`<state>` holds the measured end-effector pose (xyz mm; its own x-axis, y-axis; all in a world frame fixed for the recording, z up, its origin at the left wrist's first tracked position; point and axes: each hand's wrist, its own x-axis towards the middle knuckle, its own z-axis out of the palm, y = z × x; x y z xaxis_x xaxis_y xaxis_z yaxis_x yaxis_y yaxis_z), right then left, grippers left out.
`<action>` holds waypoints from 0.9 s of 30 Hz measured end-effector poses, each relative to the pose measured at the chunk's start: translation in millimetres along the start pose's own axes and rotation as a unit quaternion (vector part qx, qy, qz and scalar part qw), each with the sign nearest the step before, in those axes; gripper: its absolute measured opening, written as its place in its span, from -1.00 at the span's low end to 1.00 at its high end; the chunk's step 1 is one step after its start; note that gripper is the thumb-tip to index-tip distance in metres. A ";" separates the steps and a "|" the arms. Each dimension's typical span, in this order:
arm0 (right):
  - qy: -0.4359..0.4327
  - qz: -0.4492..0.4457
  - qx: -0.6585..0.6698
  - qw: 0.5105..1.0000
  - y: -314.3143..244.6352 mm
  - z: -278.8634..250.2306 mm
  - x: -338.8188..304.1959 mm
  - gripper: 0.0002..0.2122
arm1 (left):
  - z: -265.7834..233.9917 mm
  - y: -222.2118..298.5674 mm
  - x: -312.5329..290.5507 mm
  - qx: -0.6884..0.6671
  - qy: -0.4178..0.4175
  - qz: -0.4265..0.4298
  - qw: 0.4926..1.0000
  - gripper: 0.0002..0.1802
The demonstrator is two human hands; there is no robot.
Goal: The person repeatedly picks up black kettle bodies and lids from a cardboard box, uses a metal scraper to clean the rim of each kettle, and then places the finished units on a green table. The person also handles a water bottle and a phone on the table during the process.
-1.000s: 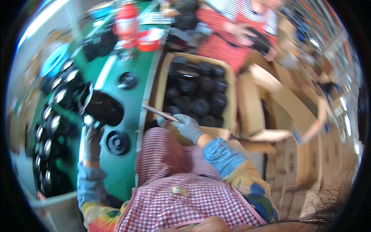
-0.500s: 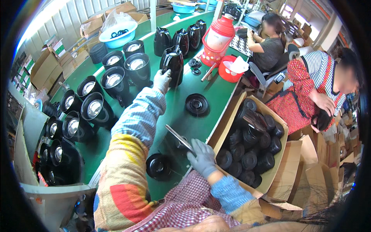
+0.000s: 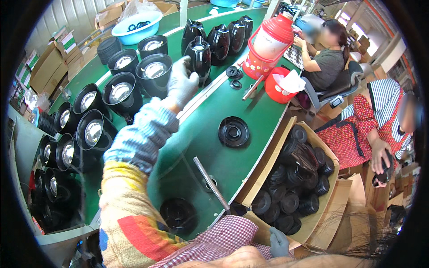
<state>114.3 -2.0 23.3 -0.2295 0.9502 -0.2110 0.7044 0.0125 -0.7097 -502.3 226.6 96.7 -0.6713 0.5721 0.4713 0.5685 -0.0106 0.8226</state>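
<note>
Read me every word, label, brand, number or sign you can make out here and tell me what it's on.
No text is clear enough to quote.
Red-and-white jug: marks on its pale band, too small to read.
Green-and-white box, far left: too small to read.
Black pitcher by the left hand: no lettering visible.

Green tabletop point(image 3: 192, 134): room left of far black disc point(image 3: 233, 132)
Near end: metal rod point(image 3: 203, 171) obstructs
Far end: black jugs point(image 3: 199, 58), red thermos point(image 3: 270, 41) block
</note>
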 end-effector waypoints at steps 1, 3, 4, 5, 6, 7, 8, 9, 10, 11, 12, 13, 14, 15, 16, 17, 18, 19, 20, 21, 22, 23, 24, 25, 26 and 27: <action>-0.009 -0.014 0.002 1.000 -5.4 -1.6 9.1 -0.73 | -33.3 -6.5 3.5 0.124 0.051 0.193 0.972 -0.41; -0.016 -0.028 0.011 0.999 -22.3 -3.5 18.2 -0.73 | -82.5 -1.3 9.3 0.322 0.034 0.275 0.905 -0.39; -0.025 -0.035 0.022 0.999 -23.0 -1.9 20.4 -0.73 | -101.8 -6.2 10.5 0.389 -0.004 0.229 0.893 -0.40; -0.025 -0.036 0.034 0.998 -21.4 1.7 20.2 -0.73 | -110.6 -10.4 12.6 0.445 -0.045 0.186 0.875 -0.41; -0.024 -0.036 0.046 0.998 -19.6 5.7 18.2 -0.73 | -114.0 -16.3 10.5 0.484 -0.055 0.198 0.851 -0.41; -0.034 -0.062 0.037 0.997 -19.5 6.8 20.6 -0.73 | -122.2 -32.2 7.7 0.513 -0.051 0.181 0.837 -0.39; -0.034 -0.071 0.034 0.996 -18.8 10.9 14.0 -0.73 | -113.7 -49.6 13.1 0.493 -0.055 0.198 0.845 -0.41; -0.034 -0.086 0.026 0.995 -18.5 11.5 10.7 -0.73 | -113.6 -60.5 18.5 0.471 -0.055 0.211 0.855 -0.43; -0.026 -0.073 0.012 0.997 -17.2 10.3 -0.5 -0.74 | -105.3 -56.2 27.0 0.438 -0.075 0.229 0.866 -0.46; -0.021 -0.099 0.006 0.995 -25.9 5.2 -3.8 -0.74 | -109.3 -51.5 29.6 0.411 -0.095 0.241 0.874 -0.48; -0.004 -0.095 0.011 0.995 -27.4 2.1 -13.6 -0.73 | -105.5 -26.4 28.4 0.370 -0.106 0.279 0.880 -0.48; 0.007 -0.084 0.024 0.996 -30.6 -3.4 -22.5 -0.72 | -113.8 0.0 24.7 0.327 -0.119 0.316 0.883 -0.47; 0.010 -0.108 0.006 0.994 -34.4 -10.9 -24.9 -0.71 | -125.3 10.3 29.1 0.263 -0.148 0.333 0.893 -0.44; 0.027 -0.171 -0.011 0.985 -28.7 -14.9 -26.5 -0.70 | -132.6 53.6 11.0 0.249 -0.129 0.366 0.888 -0.48; 0.033 -0.185 -0.050 0.981 -37.6 -22.8 -33.5 -0.69 | -141.6 90.3 -8.9 0.234 -0.108 0.391 0.883 -0.52; 0.007 -0.117 0.002 0.993 -46.8 -33.8 -38.1 -0.67 | -152.0 111.6 -25.7 0.261 -0.118 0.397 0.872 -0.48; 0.029 -0.160 0.002 0.987 -47.7 -37.4 -36.9 -0.65 | -163.1 134.8 -42.2 0.268 -0.120 0.409 0.864 -0.48; 0.035 -0.212 0.000 0.977 -53.7 -42.5 -30.5 -0.62 | -168.3 161.5 -65.1 0.267 -0.130 0.418 0.858 -0.47; 0.054 -0.223 0.039 0.972 -70.3 -48.2 -25.9 -0.61 | -173.1 188.7 -89.5 0.257 -0.146 0.425 0.856 -0.46; 0.071 -0.236 0.073 0.966 -92.3 -56.7 -24.5 -0.59 | -168.8 210.3 -113.8 0.227 -0.175 0.427 0.858 -0.46; 0.095 -0.260 0.078 0.958 -109.6 -63.6 -22.0 -0.54 | -165.5 233.2 -139.5 0.203 -0.207 0.431 0.854 -0.45; 0.128 -0.274 0.070 0.951 -130.9 -65.5 -28.4 -0.49 | -152.5 248.4 -163.9 0.151 -0.258 0.430 0.852 -0.43; 0.155 -0.257 0.066 0.952 -136.4 -78.0 -37.7 -0.44 | -132.3 265.7 -190.1 0.086 -0.315 0.430 0.842 -0.42; 0.173 -0.237 0.057 0.954 -137.3 -86.5 -40.2 -0.38 | -106.2 270.2 -219.6 0.054 -0.355 0.446 0.820 -0.41; 0.172 -0.230 0.067 0.956 -139.0 -90.7 -38.5 -0.34 | -100.7 281.9 -247.5 0.052 -0.378 0.460 0.802 -0.40; 0.167 -0.225 0.077 0.957 -141.5 -98.3 -39.5 -0.30 | -98.4 292.4 -275.6 0.055 -0.393 0.468 0.790 -0.46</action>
<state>89.7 -10.7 198.1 -0.2403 0.9062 0.3480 0.4724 0.4224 -0.7736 -197.9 -14.9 238.6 0.5455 0.6886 0.4778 0.7076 -0.6839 0.1778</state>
